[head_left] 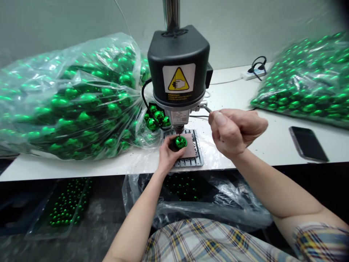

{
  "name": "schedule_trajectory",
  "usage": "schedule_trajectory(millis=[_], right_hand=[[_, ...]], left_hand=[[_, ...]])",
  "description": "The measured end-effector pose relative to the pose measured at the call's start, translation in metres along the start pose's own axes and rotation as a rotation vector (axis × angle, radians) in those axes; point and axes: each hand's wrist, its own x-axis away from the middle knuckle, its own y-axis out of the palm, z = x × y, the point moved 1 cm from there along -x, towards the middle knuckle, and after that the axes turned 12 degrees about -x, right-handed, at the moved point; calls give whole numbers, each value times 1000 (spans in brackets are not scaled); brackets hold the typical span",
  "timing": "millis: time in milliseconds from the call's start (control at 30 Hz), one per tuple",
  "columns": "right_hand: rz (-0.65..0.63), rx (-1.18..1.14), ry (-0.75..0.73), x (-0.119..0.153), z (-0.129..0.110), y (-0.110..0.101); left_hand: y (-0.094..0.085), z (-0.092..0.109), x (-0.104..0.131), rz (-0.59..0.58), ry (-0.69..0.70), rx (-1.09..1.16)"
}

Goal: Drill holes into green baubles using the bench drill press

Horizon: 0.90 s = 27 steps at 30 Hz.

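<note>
Under the black drill press [177, 54], my left hand [169, 154] grips a shiny green ball [181, 141] with thumb and fingers on its sides. The ball rests on a pinkish-brown pad [191, 148], which lies on the slotted metal base [200, 156]. Right above the ball's top is the drill bit [179, 135]; whether it has gone in I cannot tell. My right hand [236, 131] is closed in a fist round the end of the press's feed lever [207, 108], most of which the fingers hide.
A big clear bag of green balls [81, 105] fills the table's left, its mouth near the press. Another full bag [308, 80] lies at the right, by a power strip [253, 74] and a phone [308, 143]. Below the front edge hangs an open plastic bag [201, 211] holding more balls.
</note>
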Motion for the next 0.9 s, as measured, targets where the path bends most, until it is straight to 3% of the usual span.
schedule_trajectory(millis=[133, 300, 467, 533, 667, 800, 833, 900], right_hand=[[41, -117, -235, 4, 11, 1], [-21, -159, -305, 7, 19, 0], [-179, -156, -383, 12, 16, 0], [-102, -156, -338, 6, 13, 3], [221, -227, -101, -33, 5, 10], [263, -394, 173, -76, 4, 15], [267, -412, 212, -82, 5, 15], [272, -420, 235, -87, 8, 15]], left_hand=[[1, -2, 0, 5, 0, 3], [2, -3, 0, 7, -1, 36], [1, -3, 1, 0, -12, 20], [1, -3, 0, -1, -12, 13], [1, 2, -1, 25, 7, -12], [-7, 26, 22, 167, -63, -315], [-11, 33, 31, 165, -82, -422], [-21, 45, 51, 34, -72, -593]])
